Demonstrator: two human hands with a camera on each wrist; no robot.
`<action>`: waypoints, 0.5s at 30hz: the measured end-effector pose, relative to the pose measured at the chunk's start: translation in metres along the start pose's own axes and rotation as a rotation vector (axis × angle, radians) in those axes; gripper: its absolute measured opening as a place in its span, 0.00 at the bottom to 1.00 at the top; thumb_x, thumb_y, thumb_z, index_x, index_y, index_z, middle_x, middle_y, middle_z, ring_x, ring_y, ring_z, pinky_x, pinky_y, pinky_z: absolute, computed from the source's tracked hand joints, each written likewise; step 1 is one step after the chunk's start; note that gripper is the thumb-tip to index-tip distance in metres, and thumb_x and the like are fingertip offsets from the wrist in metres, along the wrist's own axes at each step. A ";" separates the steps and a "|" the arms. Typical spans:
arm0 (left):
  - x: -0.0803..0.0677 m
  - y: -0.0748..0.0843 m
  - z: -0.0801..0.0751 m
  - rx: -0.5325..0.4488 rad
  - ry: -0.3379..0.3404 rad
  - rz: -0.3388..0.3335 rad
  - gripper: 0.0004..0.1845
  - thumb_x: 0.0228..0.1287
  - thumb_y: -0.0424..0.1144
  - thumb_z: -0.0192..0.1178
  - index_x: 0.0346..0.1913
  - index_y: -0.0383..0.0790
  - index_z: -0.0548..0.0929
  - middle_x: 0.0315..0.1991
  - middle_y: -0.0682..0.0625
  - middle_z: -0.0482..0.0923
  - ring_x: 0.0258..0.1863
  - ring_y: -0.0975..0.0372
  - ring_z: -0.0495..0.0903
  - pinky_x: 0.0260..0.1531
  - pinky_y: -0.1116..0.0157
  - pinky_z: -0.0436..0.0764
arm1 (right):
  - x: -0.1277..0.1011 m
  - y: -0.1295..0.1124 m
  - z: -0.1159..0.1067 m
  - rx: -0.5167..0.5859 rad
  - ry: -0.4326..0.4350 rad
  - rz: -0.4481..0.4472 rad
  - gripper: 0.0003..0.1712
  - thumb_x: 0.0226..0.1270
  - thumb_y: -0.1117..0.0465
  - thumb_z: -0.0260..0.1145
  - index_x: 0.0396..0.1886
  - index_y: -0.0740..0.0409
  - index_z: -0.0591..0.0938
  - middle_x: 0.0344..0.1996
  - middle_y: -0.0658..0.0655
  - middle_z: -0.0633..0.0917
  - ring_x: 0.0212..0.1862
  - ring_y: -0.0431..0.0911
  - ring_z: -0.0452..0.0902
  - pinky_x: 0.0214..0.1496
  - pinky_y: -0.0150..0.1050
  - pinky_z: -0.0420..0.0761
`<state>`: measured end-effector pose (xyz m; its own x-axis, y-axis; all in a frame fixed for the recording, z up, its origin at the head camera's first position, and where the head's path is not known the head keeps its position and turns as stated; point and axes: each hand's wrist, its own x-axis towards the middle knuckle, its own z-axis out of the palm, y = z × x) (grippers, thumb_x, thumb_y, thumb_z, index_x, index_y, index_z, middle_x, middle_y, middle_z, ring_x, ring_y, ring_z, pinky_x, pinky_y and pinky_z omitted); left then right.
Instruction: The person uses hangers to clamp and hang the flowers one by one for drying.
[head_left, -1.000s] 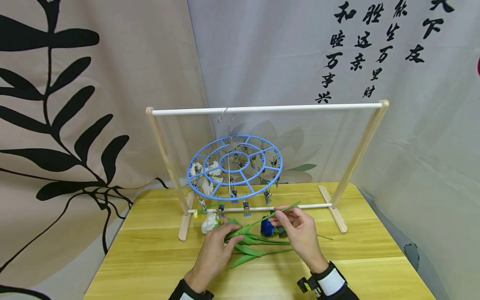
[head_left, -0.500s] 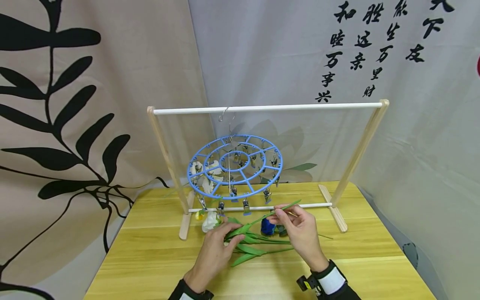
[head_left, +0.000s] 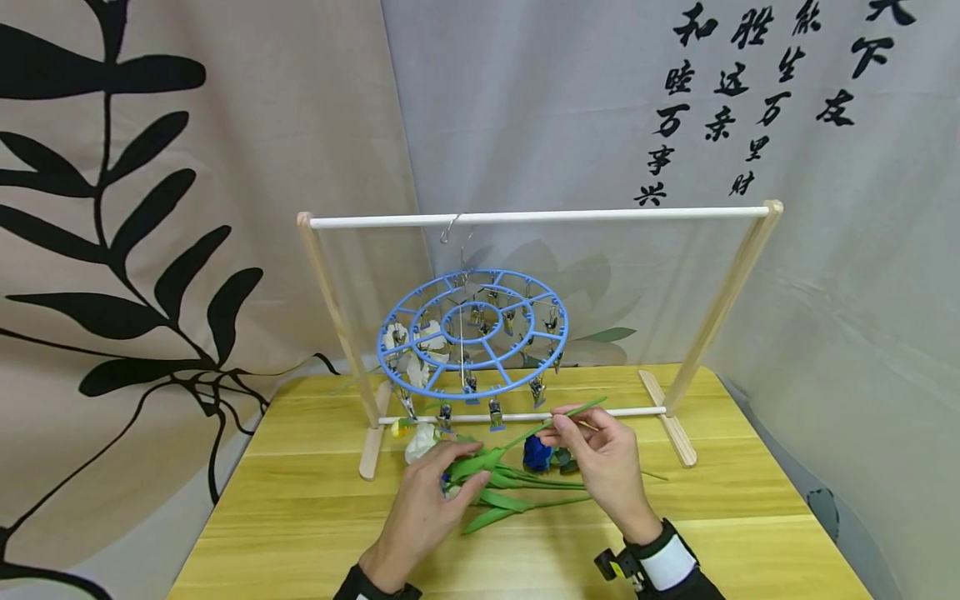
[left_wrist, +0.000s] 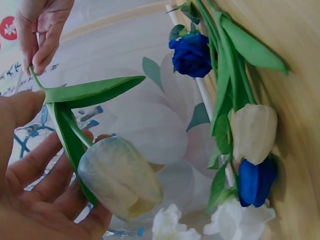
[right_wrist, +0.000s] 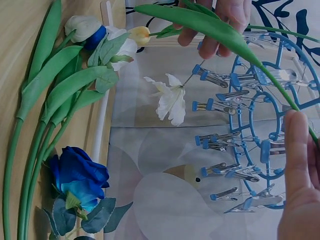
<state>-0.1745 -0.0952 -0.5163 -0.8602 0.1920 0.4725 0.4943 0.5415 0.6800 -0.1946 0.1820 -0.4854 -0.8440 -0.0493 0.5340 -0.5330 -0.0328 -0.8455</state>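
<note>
A pale tulip (left_wrist: 120,175) lies in the curled fingers of my left hand (head_left: 457,468), just above the table. Its green stem (head_left: 577,412) slants up to the right, where my right hand (head_left: 558,427) pinches it between thumb and fingertips. More artificial flowers lie under the stem: a blue rose (head_left: 536,452), a white tulip (left_wrist: 252,132), a blue tulip (left_wrist: 255,180) and several long green leaves (head_left: 510,500). Behind the hands a blue round clip hanger (head_left: 472,333) hangs from a wooden rack (head_left: 540,217), with a white flower (right_wrist: 170,100) clipped to it.
The rack's lower bar (head_left: 600,412) and its two feet stand on the yellow wooden table (head_left: 300,517) just beyond the flowers. Printed cloth hangs close behind and to the right. The table's left and right edges drop off near the rack's feet.
My left hand has drawn slightly back toward me with the tulip's head. My right hand keeps its pinch on the stem and has barely moved.
</note>
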 end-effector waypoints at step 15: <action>0.007 0.029 -0.011 0.119 0.210 0.210 0.25 0.71 0.36 0.84 0.68 0.40 0.91 0.55 0.46 0.96 0.52 0.57 0.96 0.54 0.55 0.97 | 0.002 -0.011 -0.006 -0.040 -0.009 0.000 0.09 0.89 0.74 0.66 0.59 0.75 0.87 0.45 0.65 0.97 0.42 0.43 0.99 0.51 0.43 0.98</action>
<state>-0.1653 -0.0874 -0.4870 -0.6898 0.1431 0.7097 0.6297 0.6023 0.4906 -0.1906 0.1887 -0.4754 -0.8433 -0.0584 0.5342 -0.5355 0.0070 -0.8445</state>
